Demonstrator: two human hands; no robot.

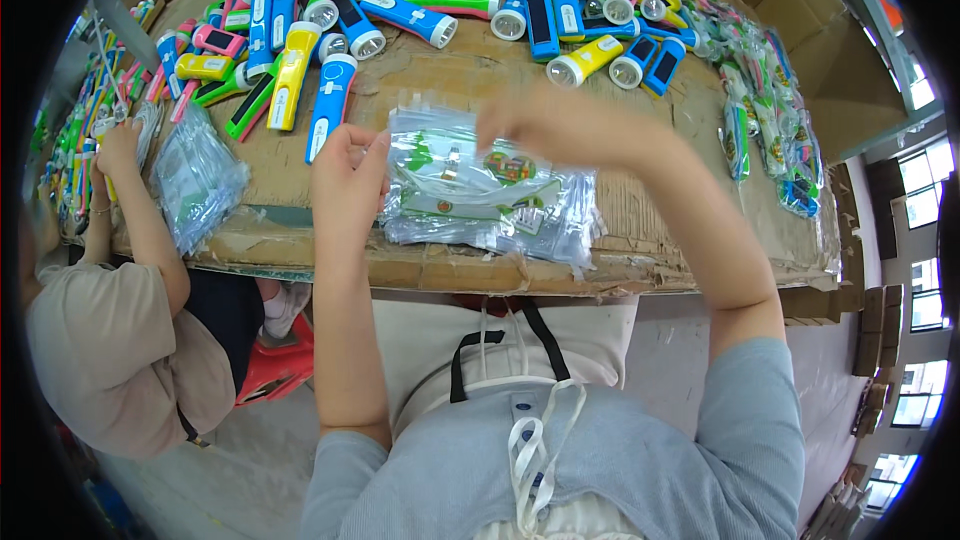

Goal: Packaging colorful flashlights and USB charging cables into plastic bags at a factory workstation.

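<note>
A stack of clear printed plastic bags (450, 208) lies at the table's near edge in front of me. My left hand (350, 175) is at the stack's left side, its fingers curled and pinching the edge of a top bag. Over the upper right of the stack, my right hand (545, 125) is smeared by motion, so its fingers cannot be made out. A blue flashlight (330, 105) lies just beyond my left hand, its clear lens end pointing away from me. Several blue, yellow, green and pink flashlights (405, 18) are heaped farther back.
Bagged flashlights (775, 130) are piled along the right side of the cardboard-covered table (660, 210). Another bundle of clear bags (200, 180) lies to the left. Beside it, a seated person (110, 340) reaches over the table. A cardboard box (830, 50) stands at the back right.
</note>
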